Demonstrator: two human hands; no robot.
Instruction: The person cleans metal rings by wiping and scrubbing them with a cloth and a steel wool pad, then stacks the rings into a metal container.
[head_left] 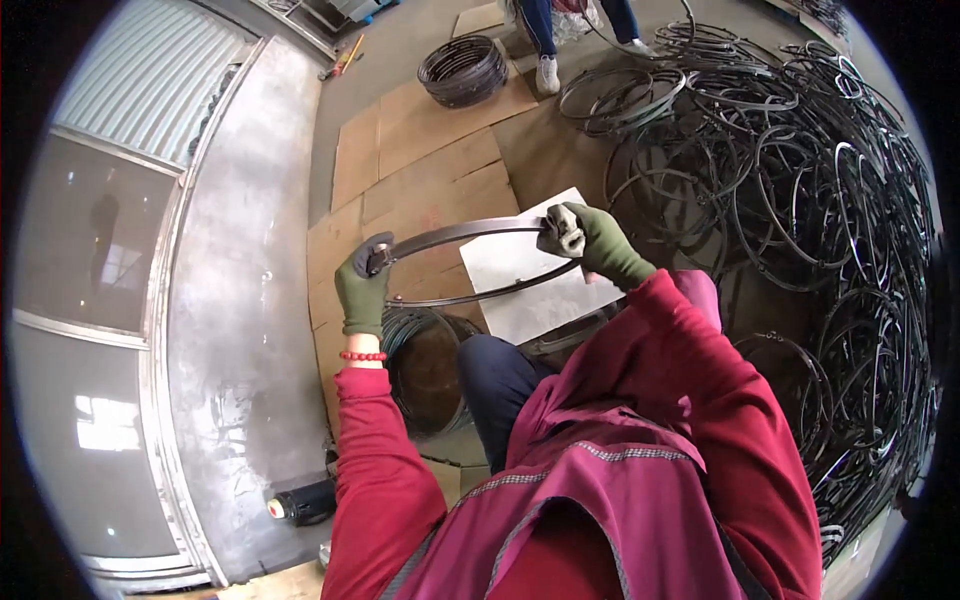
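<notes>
Between gloved hands [362,290] [608,248], dark hoop [460,232], cardboard [425,185] below

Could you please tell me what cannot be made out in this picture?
All in the head view:
- Right end of the held metal ring: covered by the right hand.
- Co-worker's upper body: cut off by the top edge; legs show.
- Part of the ring stack: behind the wearer's knee.
- Number of rings in the pile: tangled, overlapping.

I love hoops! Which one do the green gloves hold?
The dark hoop between left hand and right hand; stacked hoops and tangled pile lie outside their grip.
</notes>
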